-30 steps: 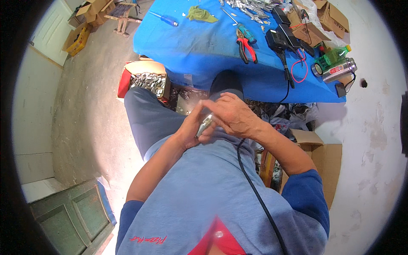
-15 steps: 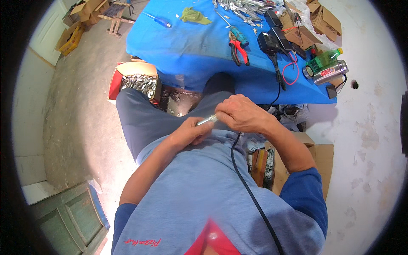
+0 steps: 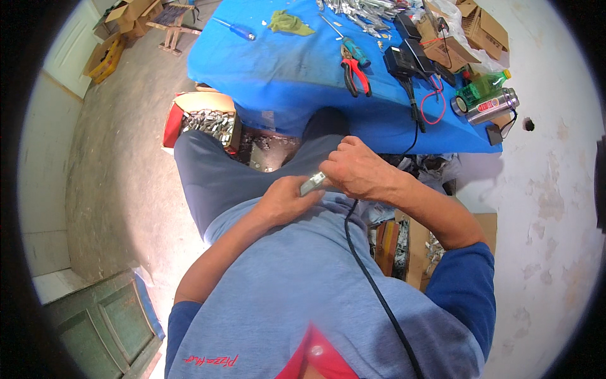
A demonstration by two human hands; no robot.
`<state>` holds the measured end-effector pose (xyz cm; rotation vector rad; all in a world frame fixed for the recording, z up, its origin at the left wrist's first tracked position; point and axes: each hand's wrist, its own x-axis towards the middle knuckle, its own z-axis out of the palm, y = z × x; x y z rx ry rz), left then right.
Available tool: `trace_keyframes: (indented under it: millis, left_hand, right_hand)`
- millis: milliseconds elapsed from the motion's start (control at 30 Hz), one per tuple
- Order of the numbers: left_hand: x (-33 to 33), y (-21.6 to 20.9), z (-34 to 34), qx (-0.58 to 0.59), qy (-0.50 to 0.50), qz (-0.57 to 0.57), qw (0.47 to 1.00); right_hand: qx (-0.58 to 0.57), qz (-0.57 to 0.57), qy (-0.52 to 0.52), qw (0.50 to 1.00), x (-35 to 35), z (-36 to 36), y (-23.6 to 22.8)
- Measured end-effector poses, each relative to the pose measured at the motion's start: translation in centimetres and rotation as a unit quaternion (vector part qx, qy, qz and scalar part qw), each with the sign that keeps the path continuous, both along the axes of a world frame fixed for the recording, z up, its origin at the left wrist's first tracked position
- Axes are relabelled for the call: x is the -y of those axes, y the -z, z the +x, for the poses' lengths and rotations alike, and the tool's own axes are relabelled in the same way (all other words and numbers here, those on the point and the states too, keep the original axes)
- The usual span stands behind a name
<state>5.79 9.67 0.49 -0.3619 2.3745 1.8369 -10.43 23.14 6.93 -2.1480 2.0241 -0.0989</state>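
A small grey metal part [image 3: 312, 184] is held over my lap between both hands. My left hand [image 3: 282, 201] grips its lower end with curled fingers. My right hand [image 3: 357, 169] is closed over its upper end, knuckles up. Both hands rest against my dark trousers and blue shirt. A black cable [image 3: 372, 284] runs from under my right hand down across my shirt.
A blue-covered table [image 3: 297, 69] stands ahead with red-handled pliers [image 3: 356, 72], a blue-handled screwdriver [image 3: 235, 28], a green rag [image 3: 287, 23], black boxes with wires, several metal parts and a steel flask [image 3: 492, 105]. Cardboard boxes of metal pieces sit at my left knee [image 3: 205, 120] and right side [image 3: 404, 249].
My hands have moved slightly apart, so the grey part now shows between them. The view has shifted a little toward the table.
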Motion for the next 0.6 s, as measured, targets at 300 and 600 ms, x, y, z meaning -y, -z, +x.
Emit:
trace_keyframes:
  millis: [300, 600]
  left_hand:
    - [0.0, 0.1, 0.1, -0.022, -0.015, 0.002, 1.000]
    - [0.6, 1.9, -0.2, -0.022, -0.133, -0.132, 0.982]
  right_hand:
    - [0.014, -0.028, 0.017, 0.999, 0.1, 0.4, 0.1]
    - [0.001, -0.085, 0.088, 0.992, 1.2, 1.4, 2.8]
